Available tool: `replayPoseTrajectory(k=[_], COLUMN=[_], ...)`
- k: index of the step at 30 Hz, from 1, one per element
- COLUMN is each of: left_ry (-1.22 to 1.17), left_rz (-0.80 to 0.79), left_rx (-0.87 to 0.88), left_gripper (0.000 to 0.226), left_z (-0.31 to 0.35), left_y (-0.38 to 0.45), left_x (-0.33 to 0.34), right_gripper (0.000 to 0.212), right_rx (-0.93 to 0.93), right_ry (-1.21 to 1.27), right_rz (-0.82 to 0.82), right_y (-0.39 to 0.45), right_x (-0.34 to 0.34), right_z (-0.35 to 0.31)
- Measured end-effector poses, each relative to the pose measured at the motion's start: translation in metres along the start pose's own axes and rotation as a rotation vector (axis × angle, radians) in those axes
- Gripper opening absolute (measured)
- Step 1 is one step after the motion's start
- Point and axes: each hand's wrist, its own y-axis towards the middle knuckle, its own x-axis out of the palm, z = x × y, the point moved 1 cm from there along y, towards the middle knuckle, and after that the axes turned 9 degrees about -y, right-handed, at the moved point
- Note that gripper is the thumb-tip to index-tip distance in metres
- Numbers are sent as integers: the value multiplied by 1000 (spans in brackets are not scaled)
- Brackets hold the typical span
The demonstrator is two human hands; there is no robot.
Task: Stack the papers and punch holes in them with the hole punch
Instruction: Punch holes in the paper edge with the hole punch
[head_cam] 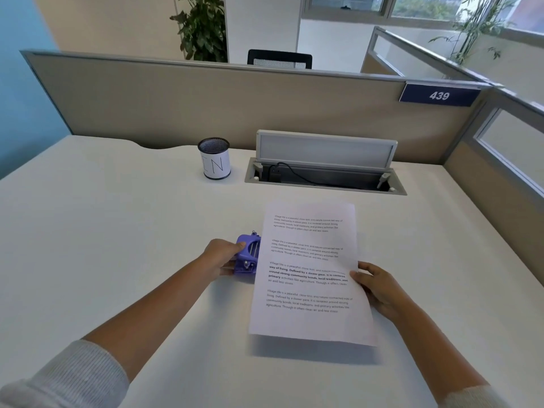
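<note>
Grey sleeves (73, 375) are framing the bottom corners as a person is working at a white desk (117, 231). Their left hand (220, 257) is gripping a purple hole punch (247, 254), which is sitting on the desk against the left edge of the papers (309, 272). Their right hand (379, 290) is pinching the papers' right edge, holding the printed sheets lifted above the surface, a shadow falling beneath. Farther back, a mesh pen cup (215, 159) is standing beside an open cable tray (323, 169).

bright daylight | soft shadows | wide-angle edge bending | slight blur
</note>
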Motion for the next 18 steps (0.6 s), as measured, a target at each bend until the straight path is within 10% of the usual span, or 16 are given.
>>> replayPoseTrajectory(k=[18], left_ry=[-47], left_rz=[-58], left_rx=[9], left_gripper=[18], left_z=[-8], left_y=[-8], left_x=[9], right_gripper=[18], right_rx=[-29], right_ry=[-104], right_rz=[96], right_y=[2], right_x=[-5], right_z=[1])
